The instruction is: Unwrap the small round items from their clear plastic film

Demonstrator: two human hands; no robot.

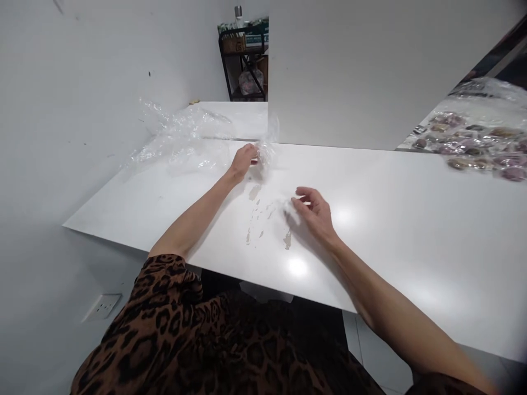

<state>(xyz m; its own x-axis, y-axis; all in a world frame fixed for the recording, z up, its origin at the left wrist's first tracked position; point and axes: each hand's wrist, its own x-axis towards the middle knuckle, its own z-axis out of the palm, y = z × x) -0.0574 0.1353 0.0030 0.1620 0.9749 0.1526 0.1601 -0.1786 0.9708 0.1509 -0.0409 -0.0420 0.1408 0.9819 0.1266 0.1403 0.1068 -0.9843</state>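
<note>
Head view: crumpled clear plastic [267, 156], glossy, blurred

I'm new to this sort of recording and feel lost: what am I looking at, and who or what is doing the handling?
There is no machine here, just a person's two bare hands. The single picture comes from a camera worn on the head, looking forward and down. The white table has worn patches; a heap of clear plastic lies at its left, and wrapped items at the far right. The left hand is at a crumpled clear wrapper. The right hand hovers over the table; blur hides whether its fingertips pinch anything.
</note>
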